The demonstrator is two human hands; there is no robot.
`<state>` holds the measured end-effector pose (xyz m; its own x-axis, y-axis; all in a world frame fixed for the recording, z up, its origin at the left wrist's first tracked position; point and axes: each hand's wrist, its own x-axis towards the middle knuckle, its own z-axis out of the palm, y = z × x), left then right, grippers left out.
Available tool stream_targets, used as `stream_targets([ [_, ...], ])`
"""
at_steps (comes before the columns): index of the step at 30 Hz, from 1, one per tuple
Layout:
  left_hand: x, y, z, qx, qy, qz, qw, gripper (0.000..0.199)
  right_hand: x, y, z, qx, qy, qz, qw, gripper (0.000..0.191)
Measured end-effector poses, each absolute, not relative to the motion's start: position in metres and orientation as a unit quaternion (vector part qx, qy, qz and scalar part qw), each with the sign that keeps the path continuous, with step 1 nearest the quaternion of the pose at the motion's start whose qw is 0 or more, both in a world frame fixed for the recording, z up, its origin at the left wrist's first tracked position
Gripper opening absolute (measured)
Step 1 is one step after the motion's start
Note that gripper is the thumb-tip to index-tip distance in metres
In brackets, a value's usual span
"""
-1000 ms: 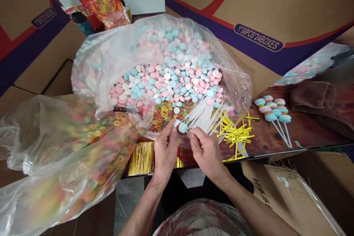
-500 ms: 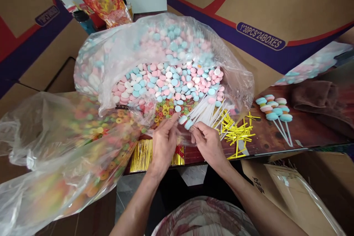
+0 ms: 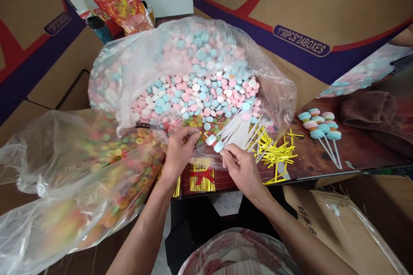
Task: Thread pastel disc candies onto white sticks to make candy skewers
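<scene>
My right hand [image 3: 240,165] is closed in a pinch at the near end of a candy skewer [image 3: 218,146]. Blue, white and pink candy discs sit on that skewer, and its bare tip points up and left. To its left, my left hand [image 3: 181,150] has thumb and forefinger pressed together; whatever lies between them is too small to make out. Just beyond the fingers are loose gummy rings [image 3: 193,123] in red, green and orange. White sticks [image 3: 240,131] lie in a bundle beside the skewer. Behind them, pink, blue and white candy discs [image 3: 190,94] spill from a clear bag [image 3: 271,73].
A clear bag of gummy rings [image 3: 129,180] hangs over the table's left front edge. Gold twist ties [image 3: 277,152] lie loose on the right, and a packet of them [image 3: 202,178] lies in front. Finished candy skewers [image 3: 322,126] rest farther right. Large cartons [image 3: 300,8] stand behind.
My left hand has moved left, away from the candy skewer, uncovering the twist tie packet. My right hand stays nearly in place with the skewer.
</scene>
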<state>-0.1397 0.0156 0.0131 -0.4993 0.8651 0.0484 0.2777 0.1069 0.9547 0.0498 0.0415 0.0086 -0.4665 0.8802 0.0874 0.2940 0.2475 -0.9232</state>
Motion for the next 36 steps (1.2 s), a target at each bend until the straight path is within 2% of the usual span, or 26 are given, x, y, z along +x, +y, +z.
stream_targets([
  [3, -0.138, 0.012, 0.022, 0.262, 0.591, 0.611, 0.457, 0.033, 0.051, 0.04, 0.013, -0.391, -0.725, 0.461, 0.33, 0.029],
  [6, -0.137, 0.01, 0.027, 0.188, 0.536, 0.637, 0.521, 0.038, 0.051, 0.038, 0.016, -0.382, -0.735, 0.447, 0.337, 0.029],
  [14, -0.129, 0.008, 0.023, 0.254, 0.542, 0.64, 0.483, 0.028, 0.053, 0.04, 0.014, -0.382, -0.793, 0.341, 0.33, 0.028],
  [22, -0.13, 0.008, 0.027, 0.142, 0.467, 0.664, 0.566, 0.039, 0.052, 0.039, 0.013, -0.354, -0.747, 0.434, 0.359, 0.028],
  [28, -0.129, 0.008, 0.017, 0.164, 0.48, 0.667, 0.546, 0.033, 0.054, 0.041, 0.014, -0.356, -0.776, 0.409, 0.323, 0.028],
  [32, -0.127, 0.008, 0.013, 0.193, 0.498, 0.659, 0.53, 0.037, 0.054, 0.041, 0.017, -0.358, -0.803, 0.366, 0.306, 0.028],
  [36, -0.119, 0.01, 0.015, 0.175, 0.491, 0.672, 0.527, 0.036, 0.051, 0.038, 0.017, -0.348, -0.797, 0.377, 0.32, 0.026],
])
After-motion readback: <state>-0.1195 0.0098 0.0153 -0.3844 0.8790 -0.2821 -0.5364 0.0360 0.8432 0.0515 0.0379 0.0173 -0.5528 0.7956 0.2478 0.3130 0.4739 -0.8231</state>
